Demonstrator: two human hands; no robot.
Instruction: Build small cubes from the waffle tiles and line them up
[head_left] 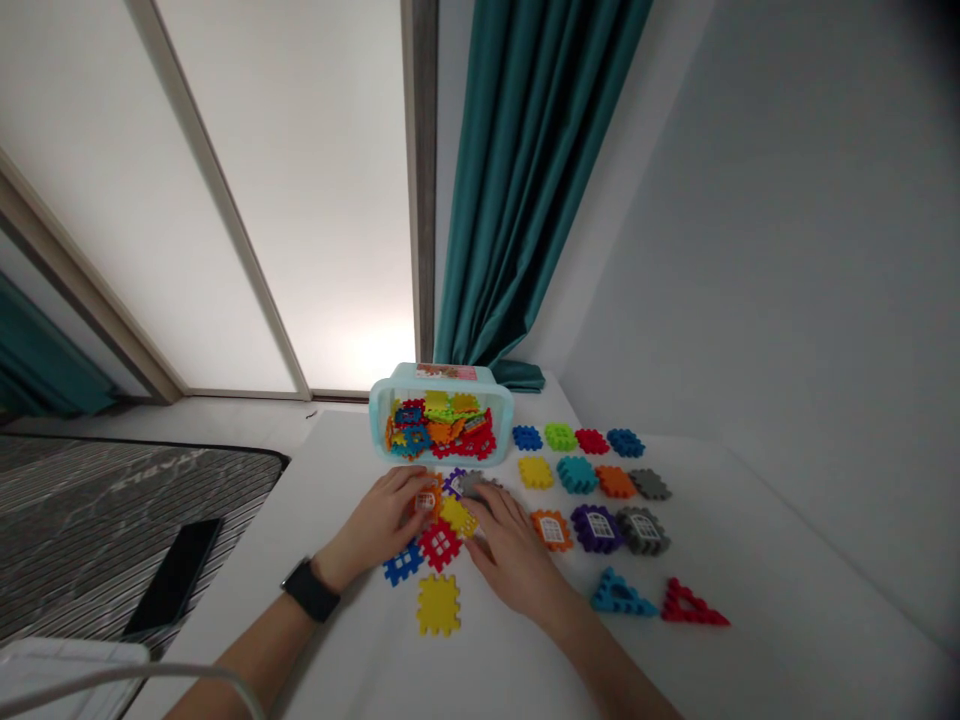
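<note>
Left hand (379,522) curled over orange window block (429,498); right hand (510,556) fingertips on grey block (475,485); yellow block (457,516) between. Can't tell if either grips.

Building tiles (439,605) matt plastic; storage bin (504,425) glossy clear plastic; curtain (517,180) smooth teal cloth.

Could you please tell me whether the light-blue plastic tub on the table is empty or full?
The light-blue plastic tub is well filled: colourful plastic tiles pile inside.

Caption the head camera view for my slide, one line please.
The left hand and right hand touch interlocking plastic tiles beside a pale blue bin.
</note>
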